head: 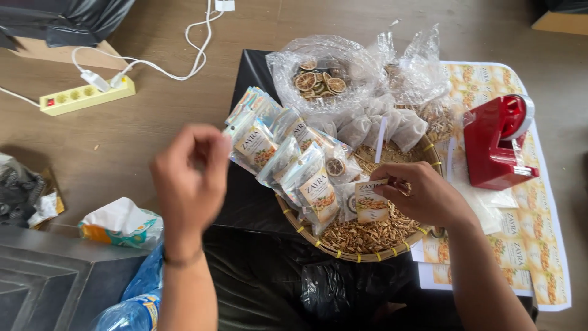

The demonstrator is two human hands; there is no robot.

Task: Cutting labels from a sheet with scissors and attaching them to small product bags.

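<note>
My right hand [422, 195] pinches a small clear pouch with a printed label [371, 201] over a round woven basket [367, 256] of dried yellowish strips. My left hand [191, 178] is raised and blurred to the left of the basket; its fingers curl together and I cannot make out anything in them. Several filled, labelled pouches [288, 162] lie fanned across the basket's left rim. A clear plastic bag of dried citrus slices [320, 79] sits behind them.
A red tape dispenser [497, 144] stands on printed label sheets [539, 202] at the right. A yellow power strip [86, 96] with white cables lies at the far left. A tissue pack [121, 224] and a water bottle [128, 312] are near my left arm.
</note>
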